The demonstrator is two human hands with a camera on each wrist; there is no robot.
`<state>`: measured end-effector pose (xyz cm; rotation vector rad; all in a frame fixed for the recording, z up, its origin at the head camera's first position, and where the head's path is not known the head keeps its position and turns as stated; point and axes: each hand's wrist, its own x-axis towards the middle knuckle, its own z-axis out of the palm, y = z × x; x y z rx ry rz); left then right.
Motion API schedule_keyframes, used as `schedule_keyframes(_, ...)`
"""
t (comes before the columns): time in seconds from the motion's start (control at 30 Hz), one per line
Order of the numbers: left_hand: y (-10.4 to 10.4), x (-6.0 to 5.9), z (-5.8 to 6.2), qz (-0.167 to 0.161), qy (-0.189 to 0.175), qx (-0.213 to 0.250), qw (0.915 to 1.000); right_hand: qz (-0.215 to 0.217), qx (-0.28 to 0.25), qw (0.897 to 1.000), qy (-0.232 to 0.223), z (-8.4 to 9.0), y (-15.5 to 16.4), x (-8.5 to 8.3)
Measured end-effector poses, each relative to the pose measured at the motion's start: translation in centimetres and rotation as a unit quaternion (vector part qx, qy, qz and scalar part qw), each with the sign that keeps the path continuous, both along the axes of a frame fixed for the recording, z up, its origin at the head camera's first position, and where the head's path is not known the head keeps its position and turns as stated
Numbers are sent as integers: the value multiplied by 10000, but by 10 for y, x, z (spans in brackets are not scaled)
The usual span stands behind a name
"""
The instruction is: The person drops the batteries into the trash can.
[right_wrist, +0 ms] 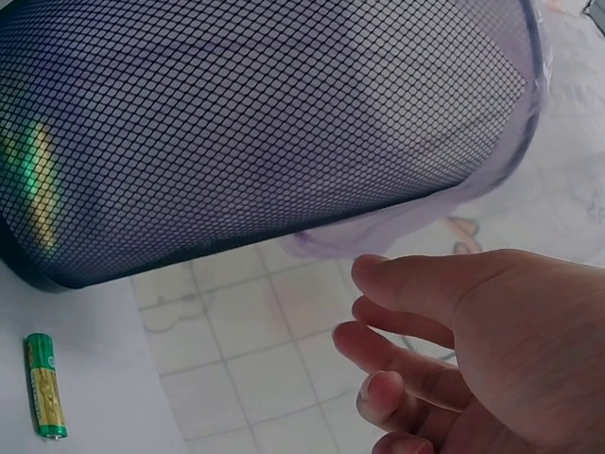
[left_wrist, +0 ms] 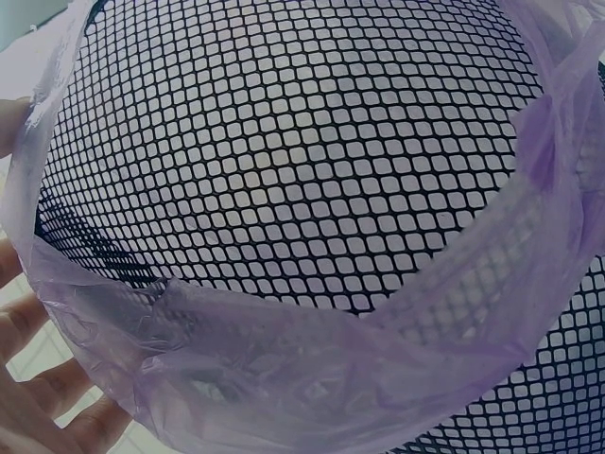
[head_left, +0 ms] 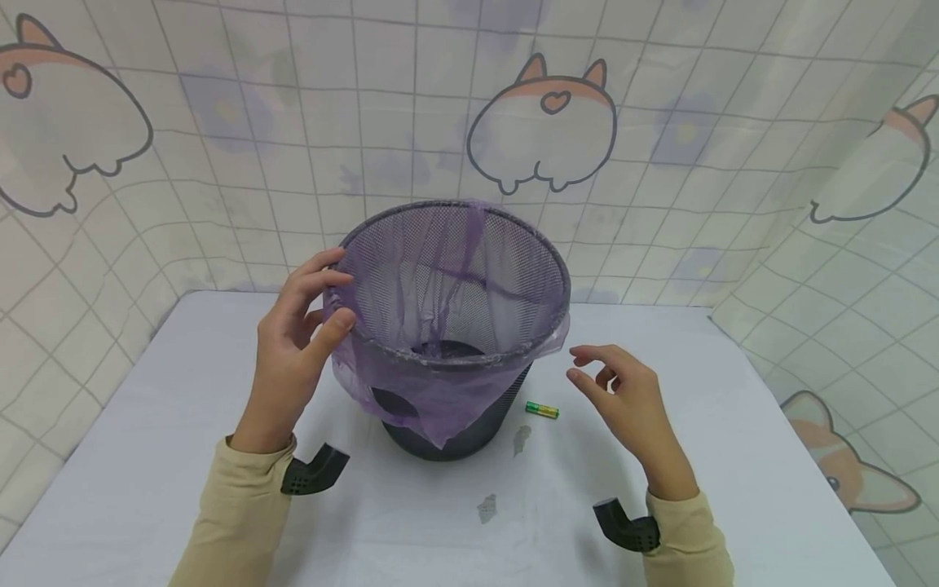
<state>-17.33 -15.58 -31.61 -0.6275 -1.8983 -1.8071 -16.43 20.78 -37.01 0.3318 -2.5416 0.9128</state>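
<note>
A black mesh wastebasket [head_left: 469,432] stands in the middle of the white table, lined with a thin purple bag [head_left: 411,383] whose edge is folded down over the rim. My left hand [head_left: 333,303] grips the bag at the left rim, thumb outside and fingers curled over the top. Close up, the left wrist view shows the mesh [left_wrist: 302,142], the bag's fold [left_wrist: 284,369] and my fingers [left_wrist: 43,388] behind the film. My right hand [head_left: 581,365] hovers just right of the basket, fingers loosely bent, holding nothing. The right wrist view shows those fingers [right_wrist: 406,322] below the mesh wall [right_wrist: 236,123].
A green battery [head_left: 541,410] [right_wrist: 44,386] lies on the table [head_left: 734,424] by the basket's right foot. Two small grey scraps [head_left: 521,439] [head_left: 487,507] lie in front of the basket. Patterned curtain walls close in the table at the back and both sides.
</note>
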Motion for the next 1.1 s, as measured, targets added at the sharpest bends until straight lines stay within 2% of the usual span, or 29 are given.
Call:
schedule_keyframes(0.63, 0, 0, 0, 44, 72, -99, 9999, 86, 82, 9977, -669, -13, 2, -7)
schedule_keyframes(1.1, 0, 0, -1, 35, 164, -117, 9998, 123, 159, 9949, -987, -22, 2, -11)
